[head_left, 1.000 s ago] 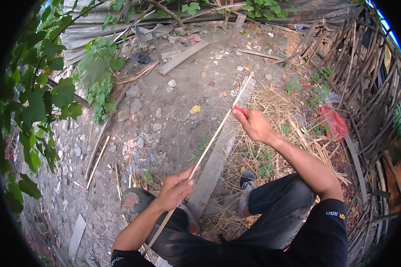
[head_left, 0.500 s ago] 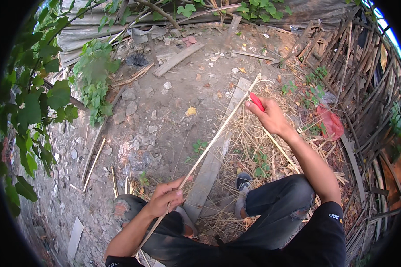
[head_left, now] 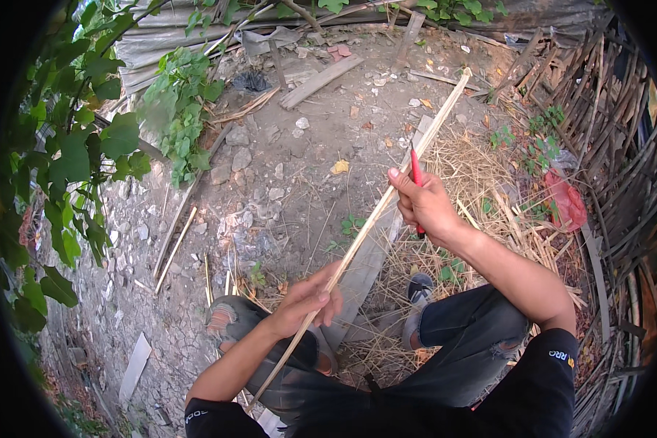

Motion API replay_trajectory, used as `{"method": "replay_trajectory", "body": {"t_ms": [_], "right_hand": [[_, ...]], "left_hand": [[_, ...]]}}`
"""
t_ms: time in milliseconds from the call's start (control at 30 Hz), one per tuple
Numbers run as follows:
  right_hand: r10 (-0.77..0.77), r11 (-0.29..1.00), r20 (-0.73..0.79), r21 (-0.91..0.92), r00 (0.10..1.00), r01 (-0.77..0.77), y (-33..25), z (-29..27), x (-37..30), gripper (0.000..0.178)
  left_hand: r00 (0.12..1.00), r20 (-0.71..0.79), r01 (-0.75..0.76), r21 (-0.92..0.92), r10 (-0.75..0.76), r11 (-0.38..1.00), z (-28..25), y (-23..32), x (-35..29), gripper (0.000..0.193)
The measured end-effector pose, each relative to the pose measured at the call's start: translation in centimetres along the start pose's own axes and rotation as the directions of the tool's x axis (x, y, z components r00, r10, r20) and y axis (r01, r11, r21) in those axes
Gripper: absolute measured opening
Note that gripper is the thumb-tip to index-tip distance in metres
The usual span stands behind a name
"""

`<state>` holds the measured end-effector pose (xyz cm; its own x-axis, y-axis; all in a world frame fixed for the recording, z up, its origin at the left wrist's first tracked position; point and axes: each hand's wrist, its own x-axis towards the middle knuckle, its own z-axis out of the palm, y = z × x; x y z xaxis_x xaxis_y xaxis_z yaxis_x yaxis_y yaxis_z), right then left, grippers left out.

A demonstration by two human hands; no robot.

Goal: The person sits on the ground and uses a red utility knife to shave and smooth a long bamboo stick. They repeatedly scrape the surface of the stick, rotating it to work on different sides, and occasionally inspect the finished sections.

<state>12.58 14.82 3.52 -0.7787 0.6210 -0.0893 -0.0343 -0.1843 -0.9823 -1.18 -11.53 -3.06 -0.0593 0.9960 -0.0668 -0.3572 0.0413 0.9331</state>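
A long pale split stick (head_left: pixel 369 226), perhaps bamboo, slants from beside my left thigh up to the far right. My left hand (head_left: pixel 306 298) is closed around its lower part, thumb on top. In my right hand (head_left: pixel 425 203), a slim red-handled knife (head_left: pixel 416 169) is gripped, its short dark tip pointing away from me. The right thumb lies at the stick's edge; whether it presses on it, I cannot tell. Under the stick a grey wooden board (head_left: pixel 363 270) runs between my legs. The stick's far end looks slightly frayed.
Straw-like shavings (head_left: pixel 467 182) cover the ground to the right, near a red plastic bag (head_left: pixel 564 198). A stacked brushwood fence (head_left: pixel 598 139) borders the right side. Leafy vines (head_left: pixel 73 160) hang at the left. Stones and another plank (head_left: pixel 321 82) lie farther off.
The stick has slid or been pushed farther away and to the right. My right hand has turned, so the red knife now shows whole and points away. The left hand has moved up slightly.
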Motion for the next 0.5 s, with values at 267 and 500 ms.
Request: {"method": "replay_trajectory", "body": {"t_ms": [267,500], "right_hand": [[-0.257,0.763,0.033,-0.606,0.966,0.224,-0.7,-3.3,0.0,0.053],[0.109,0.437,0.342,-0.860,0.934,0.264,-0.7,3.0,-5.6,0.054]], "left_hand": [[1.000,-0.003,-0.007,0.063,0.007,0.998,-0.6,-0.9,-0.2,0.052],[0.996,-0.086,-0.001,-0.020,-0.001,1.000,0.3,-0.6,1.3,0.053]]}}
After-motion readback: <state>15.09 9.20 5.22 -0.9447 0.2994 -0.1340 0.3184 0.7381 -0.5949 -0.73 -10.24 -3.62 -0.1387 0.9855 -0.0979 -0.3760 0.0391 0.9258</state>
